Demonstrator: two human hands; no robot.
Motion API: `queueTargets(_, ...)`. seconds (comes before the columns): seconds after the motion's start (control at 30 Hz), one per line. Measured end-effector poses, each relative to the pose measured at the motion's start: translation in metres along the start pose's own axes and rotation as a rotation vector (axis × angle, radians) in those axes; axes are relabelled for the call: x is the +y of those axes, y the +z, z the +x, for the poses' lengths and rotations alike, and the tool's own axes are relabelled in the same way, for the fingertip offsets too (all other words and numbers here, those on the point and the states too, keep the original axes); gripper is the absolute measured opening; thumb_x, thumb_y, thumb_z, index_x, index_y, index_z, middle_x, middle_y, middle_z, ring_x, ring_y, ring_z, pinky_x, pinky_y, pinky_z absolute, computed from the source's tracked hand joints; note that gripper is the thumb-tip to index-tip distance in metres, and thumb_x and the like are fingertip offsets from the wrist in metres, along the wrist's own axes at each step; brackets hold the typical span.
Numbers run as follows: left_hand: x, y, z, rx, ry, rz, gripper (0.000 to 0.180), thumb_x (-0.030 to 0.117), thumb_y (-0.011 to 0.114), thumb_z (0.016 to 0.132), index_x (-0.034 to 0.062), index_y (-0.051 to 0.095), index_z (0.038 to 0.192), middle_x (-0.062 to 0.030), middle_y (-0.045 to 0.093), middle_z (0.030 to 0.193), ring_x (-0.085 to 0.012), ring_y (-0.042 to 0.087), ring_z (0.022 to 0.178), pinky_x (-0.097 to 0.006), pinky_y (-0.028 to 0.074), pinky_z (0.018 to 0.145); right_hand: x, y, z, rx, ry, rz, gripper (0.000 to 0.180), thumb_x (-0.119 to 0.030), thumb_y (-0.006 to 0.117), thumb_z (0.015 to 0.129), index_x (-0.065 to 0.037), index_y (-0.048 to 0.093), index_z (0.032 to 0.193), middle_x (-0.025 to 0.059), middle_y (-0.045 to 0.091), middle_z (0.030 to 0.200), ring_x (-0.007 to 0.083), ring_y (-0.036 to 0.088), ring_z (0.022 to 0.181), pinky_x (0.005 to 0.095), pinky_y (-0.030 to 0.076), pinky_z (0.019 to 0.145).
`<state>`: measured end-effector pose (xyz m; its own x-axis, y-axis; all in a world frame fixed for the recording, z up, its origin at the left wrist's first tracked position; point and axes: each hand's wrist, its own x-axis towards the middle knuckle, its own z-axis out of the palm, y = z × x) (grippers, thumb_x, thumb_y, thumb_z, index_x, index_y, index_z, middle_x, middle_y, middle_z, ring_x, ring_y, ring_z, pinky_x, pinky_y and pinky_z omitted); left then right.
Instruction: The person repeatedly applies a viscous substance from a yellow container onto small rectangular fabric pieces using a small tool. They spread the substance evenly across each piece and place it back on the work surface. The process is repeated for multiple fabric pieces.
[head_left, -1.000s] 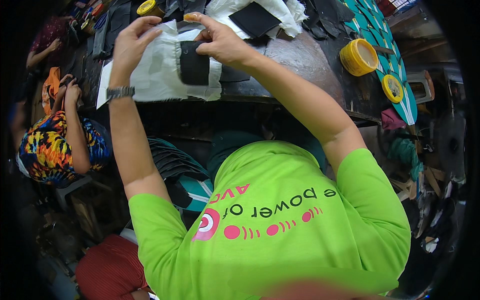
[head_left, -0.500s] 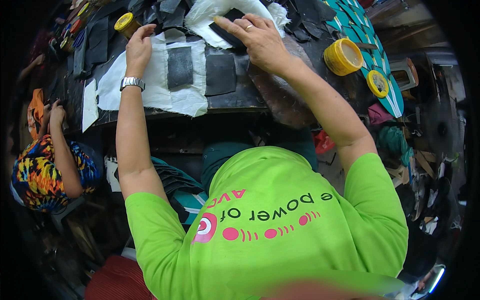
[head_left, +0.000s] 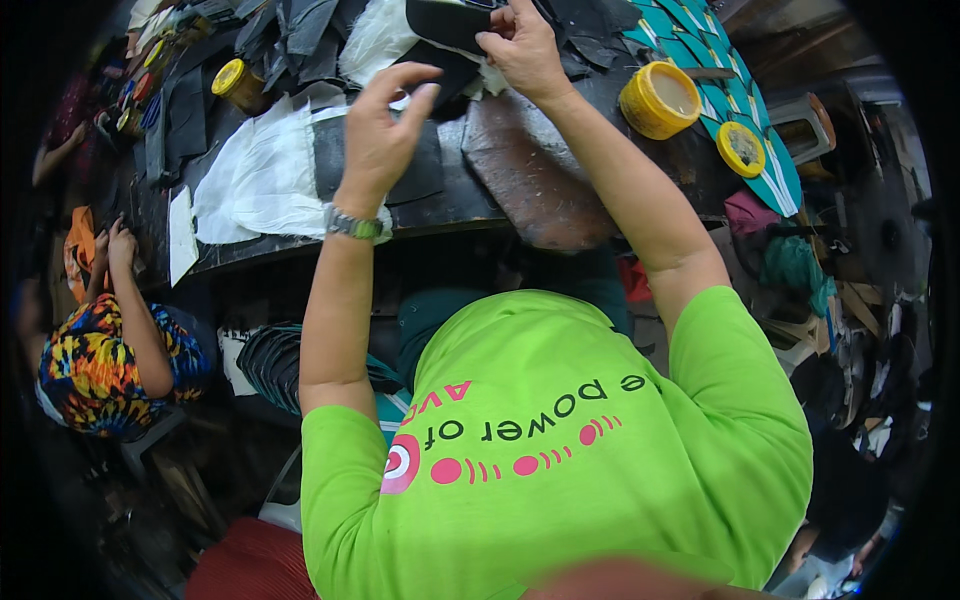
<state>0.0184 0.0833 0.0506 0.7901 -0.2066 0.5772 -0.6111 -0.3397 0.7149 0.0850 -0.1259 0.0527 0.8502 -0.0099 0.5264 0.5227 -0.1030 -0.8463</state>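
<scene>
My right hand (head_left: 527, 58) pinches the edge of a black sheet piece (head_left: 445, 24) and holds it raised at the top of the view. A second dark piece (head_left: 440, 72) lies below it, close to the fingertips of my left hand (head_left: 385, 125). That left hand is open, with its thumb and fingers apart, and hovers over the table. White fabric (head_left: 255, 175) is spread to its left. Dark rectangular pieces (head_left: 415, 165) lie partly behind my left hand and wrist.
A yellow tub of pale paste (head_left: 660, 100) stands to the right, near its yellow lid (head_left: 741, 150) and green strips (head_left: 690, 45). Another yellow tub (head_left: 240, 85) stands at left. Black scraps (head_left: 310, 22) are heaped behind. A person in a colourful shirt (head_left: 105, 365) sits at left.
My left hand has moved right, from the white fabric toward the middle. My right hand has lifted the black piece up off the white fabric.
</scene>
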Motion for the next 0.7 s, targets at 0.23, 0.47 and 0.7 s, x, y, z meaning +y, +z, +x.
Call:
queueTargets(0.23, -0.036, 0.063, 0.054, -0.206, -0.092, 0.223, 0.039, 0.032, 0.063, 0.094, 0.0061, 0.066, 0.123, -0.0174, 0.061, 0.136, -0.0372, 0.059, 0.123, -0.040, 0.045, 0.105, -0.054, -0.033, -0.006, 0.305, -0.082, 0.080, 0.078, 0.010, 0.050, 0.086, -0.011, 0.028, 0.158, 0.0010, 0.057, 0.091, 0.0075, 0.053, 0.070, 0.0233, 0.047, 0.061)
queueTargets(0.47, -0.070, 0.051, 0.070, -0.314, -0.332, 0.104, 0.036, 0.023, 0.058, 0.099, 0.0082, 0.065, 0.131, -0.0107, 0.072, 0.118, -0.0218, 0.066, 0.106, -0.031, 0.048, 0.094, -0.100, -0.089, -0.086, 0.383, 0.340, 0.429, 0.069, 0.006, 0.056, 0.090, -0.018, 0.038, 0.152, 0.0074, 0.058, 0.123, 0.0138, 0.062, 0.081, 0.0343, 0.056, 0.072)
queueTargets(0.7, -0.021, 0.003, 0.042, 0.164, -0.297, 0.026, 0.028, 0.004, 0.056, 0.095, 0.0059, 0.071, 0.119, -0.0120, 0.073, 0.111, -0.0181, 0.071, 0.100, -0.029, 0.053, 0.090, -0.087, -0.093, -0.174, 0.422, 0.657, 0.529, 0.080, 0.013, 0.054, 0.087, -0.020, 0.025, 0.154, 0.0111, 0.045, 0.131, 0.0147, 0.060, 0.095, 0.0334, 0.063, 0.070)
